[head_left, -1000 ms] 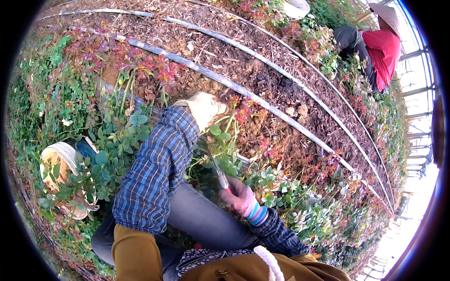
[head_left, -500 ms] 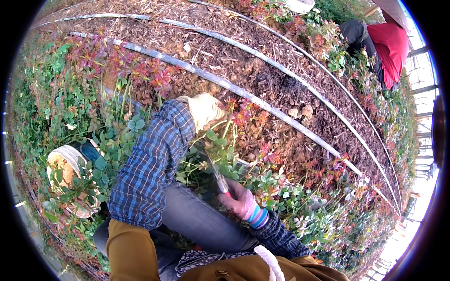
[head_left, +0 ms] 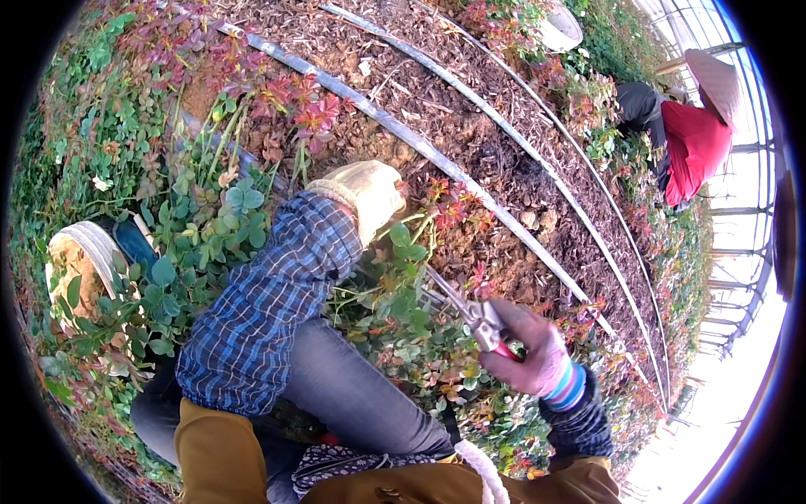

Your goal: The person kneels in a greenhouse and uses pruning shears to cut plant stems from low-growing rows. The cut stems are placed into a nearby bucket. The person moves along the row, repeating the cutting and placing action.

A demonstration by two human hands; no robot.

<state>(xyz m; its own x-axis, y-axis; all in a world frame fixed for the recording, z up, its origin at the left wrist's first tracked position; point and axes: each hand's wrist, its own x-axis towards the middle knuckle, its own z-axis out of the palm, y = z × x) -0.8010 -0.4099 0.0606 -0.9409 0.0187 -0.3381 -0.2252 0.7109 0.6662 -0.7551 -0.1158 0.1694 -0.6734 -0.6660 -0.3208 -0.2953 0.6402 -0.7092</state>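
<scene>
My left hand (head_left: 361, 195), in a cream glove under a blue plaid sleeve (head_left: 260, 307), is closed on green rose stems beside red-tinged leaves (head_left: 453, 202); its fingertips are partly hidden. My right hand (head_left: 525, 353), with pink and striped knit at the wrist, grips silver pruning shears (head_left: 478, 319) with red on the handle. Their long blades point up-left at the leafy stems (head_left: 407, 260), below and right of my left hand.
A bucket of soil (head_left: 80, 273) stands in foliage at left. Drip lines (head_left: 378, 113) cross the mulched bed (head_left: 453, 126). A co-worker (head_left: 693, 139) in red crouches at upper right near a white bucket (head_left: 561, 34). Greenhouse framing (head_left: 751, 227) lines the right side.
My right hand has moved up and right with the shears, out of the lower foliage. My left hand has shifted slightly. The view has turned a little, moving the co-worker lower in it.
</scene>
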